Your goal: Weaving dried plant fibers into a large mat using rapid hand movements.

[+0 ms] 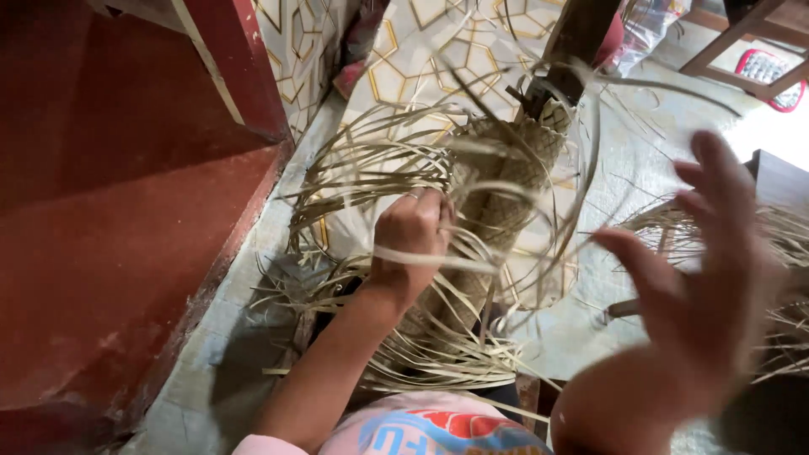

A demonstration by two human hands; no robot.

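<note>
My left hand (413,232) is clenched into a fist around a bunch of pale flat strips (371,168), right up against the woven tube (497,194) I've got standing at a slant in front of me, its top leaning away toward the dark post (581,38). One strip (438,261) loops straight across my wrist. Loose ends spray out everywhere from the weave, curling left over the grey floor (219,371) and piling up below near my lap. My right hand (699,286) is up in the air, close to the camera and blurred, fingers spread wide, holding nothing, well apart from the tube. Behind it sits another heap of strips (784,244) on the right. A red wall (101,211) runs down my left side, and a patterned cloth with gold hexagon lines (413,50) lies under the far end of the weave.
</note>
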